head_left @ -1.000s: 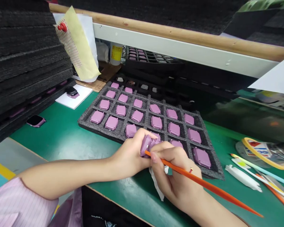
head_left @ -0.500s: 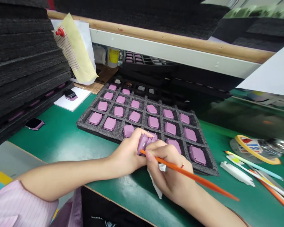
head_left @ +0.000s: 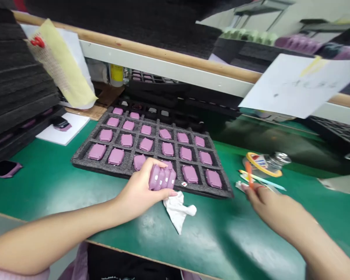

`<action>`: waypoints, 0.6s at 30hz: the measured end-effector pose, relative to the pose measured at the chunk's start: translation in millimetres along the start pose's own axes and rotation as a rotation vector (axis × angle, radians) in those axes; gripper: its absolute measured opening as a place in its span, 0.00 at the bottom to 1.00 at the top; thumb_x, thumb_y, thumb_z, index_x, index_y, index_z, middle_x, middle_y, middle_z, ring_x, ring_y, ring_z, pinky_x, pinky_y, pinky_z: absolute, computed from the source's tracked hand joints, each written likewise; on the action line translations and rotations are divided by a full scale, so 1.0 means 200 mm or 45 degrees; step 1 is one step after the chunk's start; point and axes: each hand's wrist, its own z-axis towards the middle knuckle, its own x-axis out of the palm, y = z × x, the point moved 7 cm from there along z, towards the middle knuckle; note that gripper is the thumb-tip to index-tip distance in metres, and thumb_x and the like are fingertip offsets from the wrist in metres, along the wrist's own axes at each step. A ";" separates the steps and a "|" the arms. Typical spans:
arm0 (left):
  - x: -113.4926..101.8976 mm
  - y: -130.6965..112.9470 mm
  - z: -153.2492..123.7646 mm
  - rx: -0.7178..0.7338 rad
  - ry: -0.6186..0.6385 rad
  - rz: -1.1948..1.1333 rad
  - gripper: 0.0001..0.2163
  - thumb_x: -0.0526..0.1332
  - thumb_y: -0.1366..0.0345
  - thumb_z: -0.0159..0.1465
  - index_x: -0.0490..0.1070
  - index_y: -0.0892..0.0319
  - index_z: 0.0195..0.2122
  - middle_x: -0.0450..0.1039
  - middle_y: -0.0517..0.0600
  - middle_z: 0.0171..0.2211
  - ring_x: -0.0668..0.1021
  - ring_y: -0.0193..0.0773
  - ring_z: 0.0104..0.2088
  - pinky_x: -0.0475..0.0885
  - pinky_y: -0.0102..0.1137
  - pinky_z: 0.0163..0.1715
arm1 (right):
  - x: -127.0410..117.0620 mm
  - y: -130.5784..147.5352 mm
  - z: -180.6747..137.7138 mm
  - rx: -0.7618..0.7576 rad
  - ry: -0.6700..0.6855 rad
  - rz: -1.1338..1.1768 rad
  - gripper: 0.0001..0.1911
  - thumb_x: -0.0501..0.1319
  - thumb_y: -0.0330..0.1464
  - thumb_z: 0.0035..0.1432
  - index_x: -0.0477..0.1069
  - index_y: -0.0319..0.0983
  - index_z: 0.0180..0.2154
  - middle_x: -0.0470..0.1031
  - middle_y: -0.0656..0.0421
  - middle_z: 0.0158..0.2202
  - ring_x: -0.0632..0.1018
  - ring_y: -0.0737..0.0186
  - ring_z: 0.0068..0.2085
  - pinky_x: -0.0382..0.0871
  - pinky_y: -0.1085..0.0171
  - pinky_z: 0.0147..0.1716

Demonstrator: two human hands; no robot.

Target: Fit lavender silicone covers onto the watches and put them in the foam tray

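Observation:
My left hand [head_left: 141, 190] is closed around a row of several purple watch cases [head_left: 162, 178], held side by side over the front edge of the black foam tray [head_left: 122, 169]. Below its thumb, a crumpled white tissue [head_left: 176, 212] lies on the green table. Off to the right, my right hand [head_left: 272, 204] pinches an orange stick-like tool [head_left: 249, 173], which points upward beside the pens [head_left: 270, 183] and a glass bottle [head_left: 265, 162]. Its fingertips are partly hidden. Purple watch cases [head_left: 185, 154] sit singly in many of the tray's compartments.
Stacked black foam trays [head_left: 20, 81] rise at the left. A watch [head_left: 6, 168] lies by them, and another watch [head_left: 61, 123] rests on a white pad [head_left: 72, 131]. Overhead, a shelf edge [head_left: 163, 64] spans the table, with paper sheets hanging from it.
My right hand has moved away from the watch cases to the right, carrying the orange tool to the pens. My left hand keeps its hold on the cases. The view has turned rightward.

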 end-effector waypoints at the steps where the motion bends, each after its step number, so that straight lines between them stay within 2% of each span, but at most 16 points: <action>1: 0.00 -0.01 0.00 0.006 -0.009 0.041 0.22 0.73 0.62 0.54 0.66 0.52 0.47 0.75 0.45 0.42 0.79 0.40 0.43 0.72 0.36 0.46 | 0.04 -0.03 -0.03 0.006 0.045 0.000 0.23 0.62 0.40 0.62 0.64 0.47 0.16 0.69 0.59 0.12 0.72 0.57 0.12 0.58 0.63 0.13; 3: -0.01 -0.02 0.00 -0.001 -0.028 0.122 0.22 0.73 0.62 0.54 0.66 0.52 0.47 0.75 0.45 0.43 0.78 0.41 0.44 0.72 0.36 0.47 | 0.09 -0.05 -0.07 0.033 0.088 -0.008 0.23 0.60 0.40 0.62 0.64 0.45 0.15 0.70 0.59 0.12 0.74 0.56 0.13 0.61 0.62 0.14; 5: -0.01 -0.02 0.00 -0.018 -0.027 0.180 0.22 0.72 0.61 0.55 0.66 0.52 0.48 0.75 0.45 0.43 0.78 0.41 0.44 0.72 0.36 0.45 | 0.09 -0.07 -0.08 0.086 0.058 -0.031 0.20 0.59 0.41 0.62 0.67 0.44 0.19 0.71 0.59 0.14 0.75 0.54 0.15 0.63 0.61 0.15; 7: -0.01 -0.02 0.01 -0.024 -0.020 0.206 0.22 0.72 0.61 0.55 0.65 0.52 0.48 0.75 0.45 0.44 0.78 0.41 0.43 0.72 0.35 0.43 | 0.05 -0.10 -0.06 0.129 -0.035 -0.065 0.16 0.58 0.44 0.62 0.72 0.42 0.28 0.78 0.54 0.22 0.79 0.49 0.22 0.67 0.58 0.20; 9: -0.01 -0.01 0.01 -0.021 -0.018 0.210 0.22 0.72 0.61 0.55 0.65 0.52 0.48 0.75 0.46 0.43 0.78 0.42 0.42 0.72 0.36 0.43 | 0.02 -0.13 -0.02 0.124 -0.109 -0.087 0.17 0.58 0.45 0.60 0.75 0.39 0.36 0.83 0.48 0.34 0.82 0.43 0.33 0.71 0.54 0.27; 10: -0.01 -0.01 0.01 -0.018 -0.022 0.206 0.22 0.72 0.61 0.55 0.65 0.52 0.48 0.75 0.46 0.43 0.78 0.42 0.42 0.72 0.36 0.43 | 0.02 -0.14 0.00 0.104 -0.121 -0.088 0.17 0.58 0.45 0.59 0.76 0.39 0.36 0.83 0.46 0.37 0.83 0.40 0.37 0.72 0.52 0.31; 12: -0.01 -0.02 0.00 -0.011 -0.030 0.184 0.22 0.72 0.61 0.55 0.65 0.52 0.47 0.75 0.45 0.41 0.79 0.42 0.41 0.72 0.37 0.43 | 0.01 -0.13 0.05 0.054 -0.127 -0.080 0.15 0.59 0.43 0.58 0.76 0.40 0.32 0.83 0.46 0.37 0.82 0.39 0.38 0.73 0.50 0.33; 15: 0.00 -0.02 0.00 0.015 -0.021 0.121 0.22 0.73 0.61 0.54 0.65 0.52 0.46 0.75 0.45 0.41 0.79 0.42 0.43 0.72 0.37 0.45 | -0.03 0.00 0.09 0.005 -0.181 -0.059 0.15 0.58 0.43 0.59 0.76 0.40 0.32 0.83 0.47 0.32 0.81 0.41 0.30 0.71 0.51 0.28; 17: 0.01 -0.01 0.00 0.017 0.012 0.043 0.23 0.73 0.61 0.54 0.65 0.52 0.47 0.75 0.46 0.41 0.79 0.42 0.43 0.72 0.37 0.45 | -0.09 0.18 0.08 -0.084 -0.275 0.008 0.16 0.59 0.45 0.61 0.77 0.40 0.40 0.83 0.50 0.33 0.81 0.45 0.27 0.70 0.53 0.25; 18: 0.01 -0.01 0.00 0.009 0.028 0.002 0.24 0.74 0.61 0.54 0.64 0.52 0.47 0.75 0.46 0.41 0.80 0.42 0.43 0.73 0.37 0.45 | -0.13 0.32 0.06 -0.213 -0.382 0.112 0.15 0.61 0.45 0.62 0.76 0.41 0.40 0.83 0.53 0.33 0.81 0.48 0.28 0.72 0.54 0.26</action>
